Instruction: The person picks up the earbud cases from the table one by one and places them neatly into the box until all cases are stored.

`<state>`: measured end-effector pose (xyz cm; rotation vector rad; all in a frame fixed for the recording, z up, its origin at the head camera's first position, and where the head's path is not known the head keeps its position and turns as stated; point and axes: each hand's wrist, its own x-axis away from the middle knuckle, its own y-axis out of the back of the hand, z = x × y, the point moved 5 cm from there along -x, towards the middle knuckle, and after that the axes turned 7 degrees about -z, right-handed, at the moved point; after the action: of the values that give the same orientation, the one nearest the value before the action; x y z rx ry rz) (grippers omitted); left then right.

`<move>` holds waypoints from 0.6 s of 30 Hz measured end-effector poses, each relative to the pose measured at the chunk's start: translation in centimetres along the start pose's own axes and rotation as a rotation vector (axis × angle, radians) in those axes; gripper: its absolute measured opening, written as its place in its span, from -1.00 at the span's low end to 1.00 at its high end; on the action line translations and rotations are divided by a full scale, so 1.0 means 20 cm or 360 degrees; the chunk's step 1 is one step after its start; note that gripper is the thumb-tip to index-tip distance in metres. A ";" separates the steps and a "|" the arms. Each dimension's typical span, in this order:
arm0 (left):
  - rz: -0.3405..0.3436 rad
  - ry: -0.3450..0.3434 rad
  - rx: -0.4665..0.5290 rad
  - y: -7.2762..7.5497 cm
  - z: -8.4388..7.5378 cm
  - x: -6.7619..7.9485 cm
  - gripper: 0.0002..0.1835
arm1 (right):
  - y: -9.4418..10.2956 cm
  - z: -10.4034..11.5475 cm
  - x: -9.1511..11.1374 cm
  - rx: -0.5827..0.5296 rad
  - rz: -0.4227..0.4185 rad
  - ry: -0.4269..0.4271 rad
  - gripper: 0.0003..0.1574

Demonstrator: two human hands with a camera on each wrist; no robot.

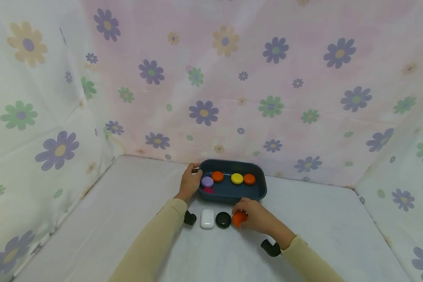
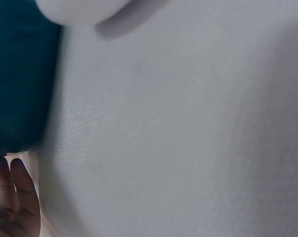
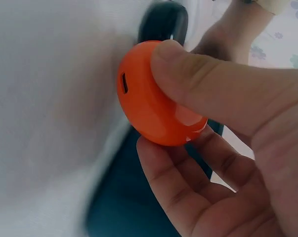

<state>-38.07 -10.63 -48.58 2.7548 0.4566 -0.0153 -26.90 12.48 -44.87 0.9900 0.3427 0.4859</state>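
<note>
My right hand (image 1: 255,215) pinches an orange earbud case (image 3: 153,96) between thumb and fingers, just in front of the dark blue tray (image 1: 232,199). In the right wrist view a small black slot shows on the case's side. At the tray's left end, my left hand (image 1: 191,182) touches the wall with fairly straight fingers (image 2: 25,190); its thumb is out of sight in the left wrist view. Inside the tray lie a purple case (image 1: 207,181), two orange-red cases (image 1: 217,176), a yellow case (image 1: 237,179) and a partly hidden magenta piece (image 1: 208,190).
On the white tabletop (image 1: 127,188), a white case (image 1: 207,219) and a black round case (image 1: 223,220) sit in a row left of my right hand. Flowered cloth walls (image 1: 232,78) rise behind the tray and on both sides. Black wrist cameras (image 1: 270,248) show beside the forearms.
</note>
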 end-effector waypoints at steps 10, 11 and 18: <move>-0.0003 -0.0001 -0.0007 0.00 0.00 0.01 -0.67 | -0.02 0.00 -0.01 -0.0018 0.0018 -0.0036 -0.60; -0.0002 0.0001 -0.0011 0.00 0.00 0.01 -0.66 | -0.02 -0.01 -0.01 -0.0014 0.0016 -0.0036 -0.59; 0.0001 0.0019 -0.0011 0.00 0.00 0.00 -0.66 | -0.03 -0.01 -0.02 0.0055 0.0012 -0.0053 -0.59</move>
<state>-37.99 -10.63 -48.55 2.7496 0.4583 0.0032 -27.24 12.16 -45.49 1.0322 0.3186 0.4711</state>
